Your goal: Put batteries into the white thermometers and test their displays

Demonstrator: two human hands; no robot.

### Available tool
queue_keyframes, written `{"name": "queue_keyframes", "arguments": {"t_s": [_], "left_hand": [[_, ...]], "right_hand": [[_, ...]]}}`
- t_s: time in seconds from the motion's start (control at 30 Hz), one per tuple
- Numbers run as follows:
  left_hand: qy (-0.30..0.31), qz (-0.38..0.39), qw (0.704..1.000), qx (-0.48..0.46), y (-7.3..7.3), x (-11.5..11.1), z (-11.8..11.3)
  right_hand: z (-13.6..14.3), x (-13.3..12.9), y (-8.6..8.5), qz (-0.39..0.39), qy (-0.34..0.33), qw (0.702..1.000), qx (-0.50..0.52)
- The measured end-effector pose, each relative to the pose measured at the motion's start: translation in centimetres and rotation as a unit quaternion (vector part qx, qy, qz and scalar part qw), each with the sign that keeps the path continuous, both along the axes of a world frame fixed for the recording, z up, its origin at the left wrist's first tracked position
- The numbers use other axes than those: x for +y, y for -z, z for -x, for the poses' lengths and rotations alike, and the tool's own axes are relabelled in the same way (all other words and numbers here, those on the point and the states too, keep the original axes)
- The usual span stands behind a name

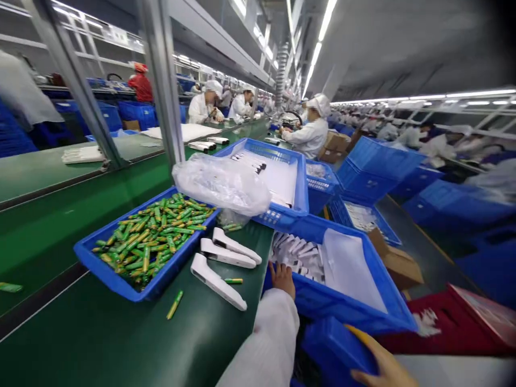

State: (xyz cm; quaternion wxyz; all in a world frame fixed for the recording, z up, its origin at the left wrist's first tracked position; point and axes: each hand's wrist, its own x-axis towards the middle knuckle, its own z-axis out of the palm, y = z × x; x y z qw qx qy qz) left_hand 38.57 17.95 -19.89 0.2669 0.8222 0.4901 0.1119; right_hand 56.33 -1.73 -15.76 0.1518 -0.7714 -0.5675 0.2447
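My left hand hooks its fingers over the near rim of a blue plastic crate. Inside that crate lie several white plastic parts beside a white sheet. Lower right, my right hand, somewhat blurred, grips the side of a smaller blue bin below the crate. To the left of my left hand, three white angled handheld devices rest on the green bench. A loose green-and-yellow battery lies near them, with another battery between the devices.
A blue tray heaped with batteries stands left. Behind it, a clear plastic bag overhangs another blue crate. A metal post rises from the bench. Cardboard and a red box sit right. Several people work farther back.
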Motion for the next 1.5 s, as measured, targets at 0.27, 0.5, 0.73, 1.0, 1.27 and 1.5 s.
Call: {"name": "queue_keyframes", "arguments": {"t_s": [0.27,0.5,0.73,1.0,1.27,1.5], "left_hand": [[0.055,-0.041,0.995,0.078,1.0,0.5,-0.3],[0.077,-0.037,0.986,0.146,-0.4,-0.7,0.4],[0.076,-0.027,0.975,0.208,-4.7,-6.0,0.7],[0.144,-0.169,0.97,0.104,-13.5,-13.1,13.0],[0.087,-0.211,0.97,0.082,-11.4,-11.7,23.4],[0.011,-0.227,0.973,0.03,-11.6,-13.1,25.4]], "right_hand": [[-0.1,5.2,2.9,-0.108,-0.027,0.966,-0.232],[-2.5,7.7,6.4,-0.026,0.005,0.972,-0.235],[-0.9,5.0,8.6,-0.057,-0.013,0.98,-0.191],[3.1,-1.2,10.6,-0.113,0.016,0.976,-0.183],[6.7,-5.6,10.8,-0.158,0.029,0.969,-0.186],[7.1,-6.8,10.6,-0.164,0.017,0.973,-0.161]]}}
